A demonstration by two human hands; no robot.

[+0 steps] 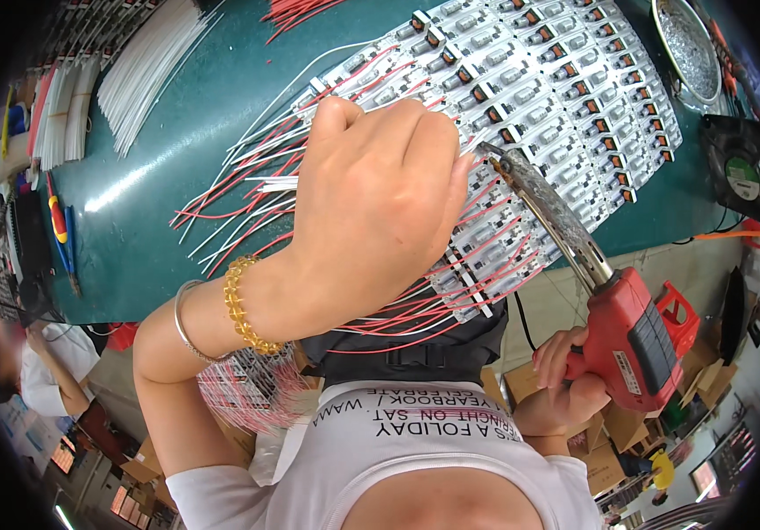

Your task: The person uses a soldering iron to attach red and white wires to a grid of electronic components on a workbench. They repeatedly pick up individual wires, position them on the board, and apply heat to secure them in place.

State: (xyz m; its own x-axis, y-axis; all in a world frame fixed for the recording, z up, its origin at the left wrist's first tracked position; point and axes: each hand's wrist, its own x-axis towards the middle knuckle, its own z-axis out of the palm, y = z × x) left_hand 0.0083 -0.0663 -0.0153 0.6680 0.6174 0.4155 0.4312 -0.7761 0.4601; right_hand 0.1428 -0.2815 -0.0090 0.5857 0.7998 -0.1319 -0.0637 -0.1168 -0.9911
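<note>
My left hand (380, 194) is closed over the sheet of circuit boards, back of the hand up, with bracelets on the wrist. A small bunch of white wires (276, 184) sticks out from its palm side; the fingertips are mostly hidden. My right hand (570, 375) grips the handle of a red-and-black soldering gun (631, 340). The gun's dark tip points up and left, close beside my left fingertips, over the circuit boards (539, 115). Red and white wires (238, 199) trail from the boards' left and near edges.
White wires (150, 75) and red wires (296, 13) lie on the green table (124, 256). A screwdriver (57, 216) is at left. At right are a round metal dish (693, 53) and a black fan (737, 168). Another person (49, 362) sits far left.
</note>
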